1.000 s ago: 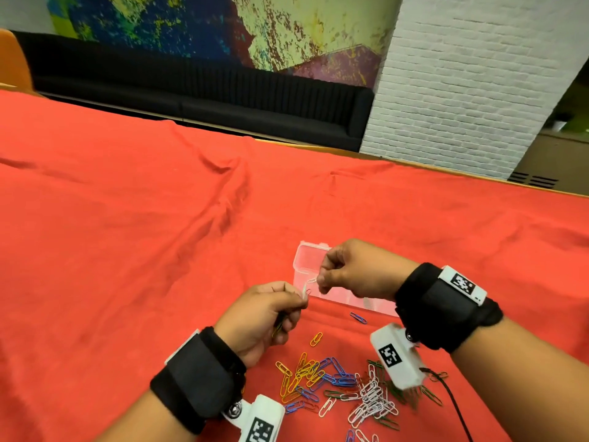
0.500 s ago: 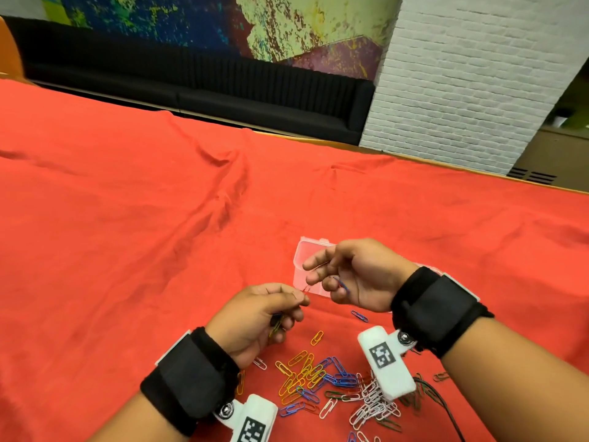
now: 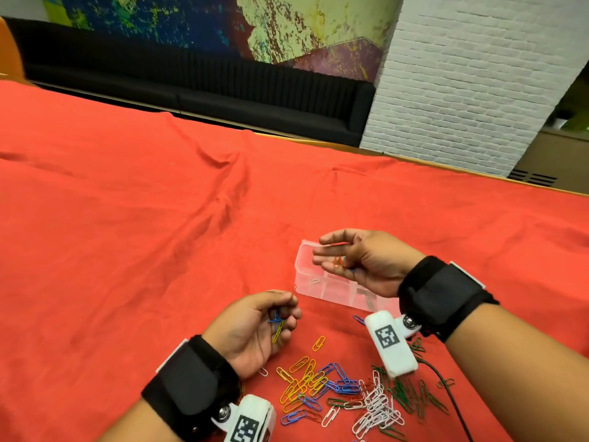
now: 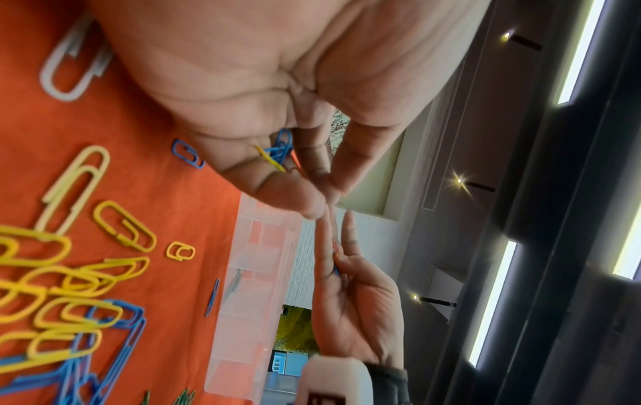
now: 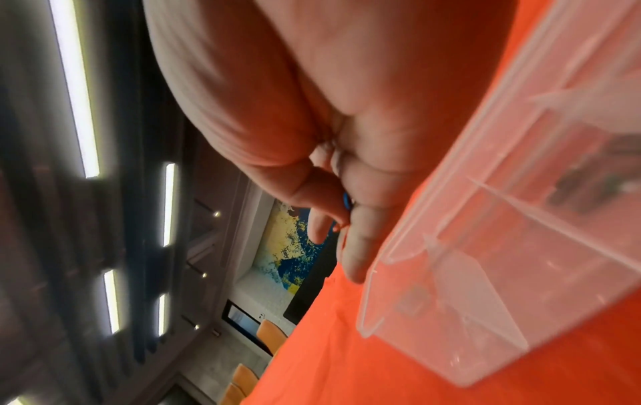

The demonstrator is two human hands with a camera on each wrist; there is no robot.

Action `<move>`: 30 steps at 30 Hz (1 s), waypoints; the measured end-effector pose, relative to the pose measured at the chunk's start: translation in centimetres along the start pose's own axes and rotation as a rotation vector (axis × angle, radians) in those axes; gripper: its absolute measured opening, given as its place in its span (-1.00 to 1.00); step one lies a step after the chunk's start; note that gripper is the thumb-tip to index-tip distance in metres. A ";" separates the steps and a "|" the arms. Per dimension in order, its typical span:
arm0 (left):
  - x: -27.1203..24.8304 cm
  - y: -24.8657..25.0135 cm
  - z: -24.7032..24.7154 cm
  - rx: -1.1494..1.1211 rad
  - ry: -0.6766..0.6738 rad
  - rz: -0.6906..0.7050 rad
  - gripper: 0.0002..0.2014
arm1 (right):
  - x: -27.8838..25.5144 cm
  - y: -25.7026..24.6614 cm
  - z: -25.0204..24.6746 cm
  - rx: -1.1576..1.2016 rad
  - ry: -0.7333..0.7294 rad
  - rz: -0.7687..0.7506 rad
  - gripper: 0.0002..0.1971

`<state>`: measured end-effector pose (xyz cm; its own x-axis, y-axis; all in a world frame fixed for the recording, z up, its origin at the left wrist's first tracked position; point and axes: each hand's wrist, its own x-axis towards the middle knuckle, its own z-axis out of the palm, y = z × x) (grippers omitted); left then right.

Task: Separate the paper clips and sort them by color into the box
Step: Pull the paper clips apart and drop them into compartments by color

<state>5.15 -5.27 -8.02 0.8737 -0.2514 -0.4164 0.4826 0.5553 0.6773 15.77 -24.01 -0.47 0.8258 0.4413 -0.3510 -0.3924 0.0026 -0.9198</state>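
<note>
A clear compartment box (image 3: 322, 290) (image 4: 249, 315) (image 5: 503, 246) stands on the red cloth with one white clip (image 3: 314, 281) inside. My right hand (image 3: 345, 261) (image 4: 341, 263) hovers over its near-left part, palm turned up. A red clip (image 3: 339, 261) lies on its fingers and a blue clip (image 5: 346, 202) is tucked between them. My left hand (image 3: 287, 306) (image 4: 322, 202) is nearer me. It pinches a red clip (image 3: 294, 290) between thumb and forefinger, with linked blue and yellow clips (image 3: 276, 327) (image 4: 277, 153) hanging in the palm.
A loose pile of yellow, blue, white, green and red clips (image 3: 350, 397) (image 4: 69, 296) lies on the cloth close to me. A black cable (image 3: 449, 390) runs at its right. The table's far edge (image 3: 414, 161) meets a black sofa and a white brick pillar.
The hands have drawn apart. My right hand left the left hand, moved over the box and spread palm up with a red clip. My left hand turned palm up.
</note>
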 end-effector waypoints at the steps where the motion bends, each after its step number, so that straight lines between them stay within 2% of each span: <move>1: 0.1 0.0 -0.1 -0.010 -0.001 -0.003 -0.93 | 0.5 -0.3 0.2 -0.024 0.038 -0.026 -0.44; 7: 0.3 0.2 -0.3 -0.067 0.016 -0.022 -0.93 | 2.2 -1.9 -0.6 0.018 0.188 -0.114 -0.47; 10: 0.5 0.3 -0.4 -0.078 0.022 -0.012 -0.93 | 1.7 -2.1 -2.7 -0.059 0.264 -0.094 -0.55; 14: 0.6 0.1 -0.5 -0.085 0.010 -0.026 -0.92 | 0.7 -2.0 -6.0 0.004 0.333 -0.041 -0.51; 17: 0.7 -0.2 -0.3 -0.087 0.008 -0.036 -0.93 | 0.6 -2.0 -6.1 0.013 0.376 -0.088 -0.56; 22: 0.8 -0.3 0.0 -0.078 0.032 -0.043 -0.93 | 2.0 -1.6 -2.5 -0.109 0.284 -0.135 -0.68; 26: 0.8 -0.2 -0.4 -0.076 0.060 -0.037 -0.91 | 2.6 -1.3 -1.9 -0.428 0.224 -0.077 -0.60; 28: 0.7 -0.1 -0.4 -0.082 0.060 -0.036 -0.92 | 2.4 -1.3 -2.4 -0.474 0.215 -0.081 -0.56; 30: 0.8 -0.1 -0.4 -0.081 0.054 -0.036 -0.93 | 1.8 -1.8 -3.3 -0.425 0.247 -0.125 -0.53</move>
<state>5.74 -5.19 -8.65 0.8505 -0.2303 -0.4729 0.5049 0.6095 0.6112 19.27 -26.16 -0.05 0.9472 0.2355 -0.2178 -0.1275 -0.3466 -0.9293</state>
